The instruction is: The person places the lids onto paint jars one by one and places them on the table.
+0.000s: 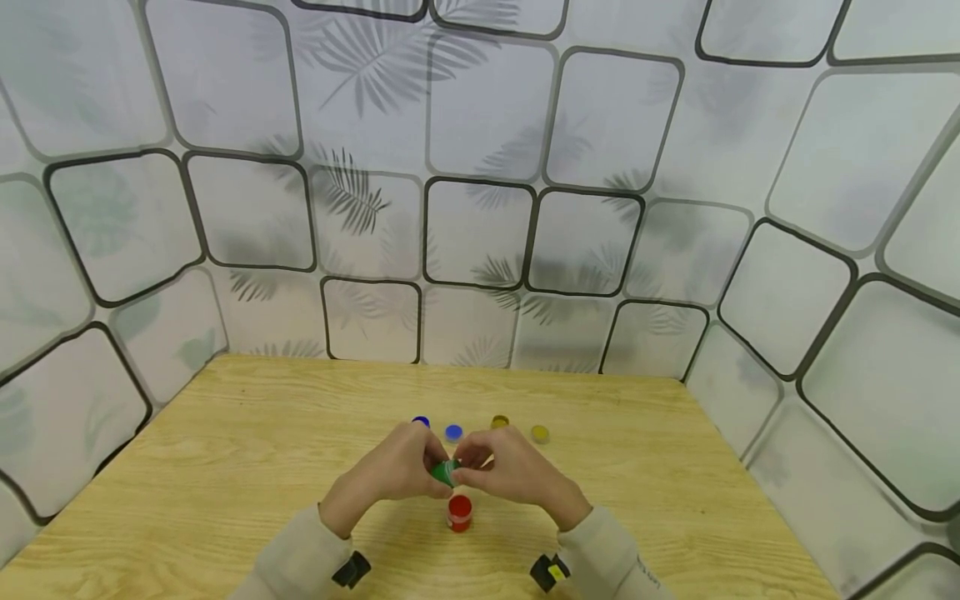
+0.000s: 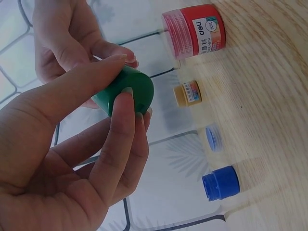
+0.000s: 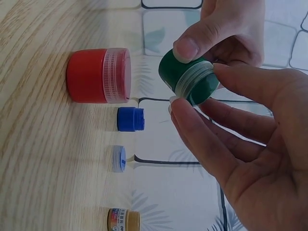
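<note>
A small green paint jar [image 1: 443, 473] is held up in front of me, over the table. My left hand [image 1: 397, 467] grips its green body, thumb on one side and fingers on the other. In the right wrist view the clear ribbed lid [image 3: 192, 84] sits on the jar's mouth, and my right hand [image 1: 517, 472] pinches it at the rim between thumb and fingertips. Close below both hands stands a red paint jar [image 1: 460, 513], upright with its clear lid [image 3: 117, 75] on.
Behind the hands stand a lidless blue jar [image 2: 221, 183] and a yellow jar [image 2: 187, 93]. A blue-tinted lid [image 1: 453, 432] lies between them, and a yellow-tinted lid [image 1: 540, 433] lies at the right. Patterned cloth walls [image 1: 480, 233] enclose the wooden table [image 1: 225, 467].
</note>
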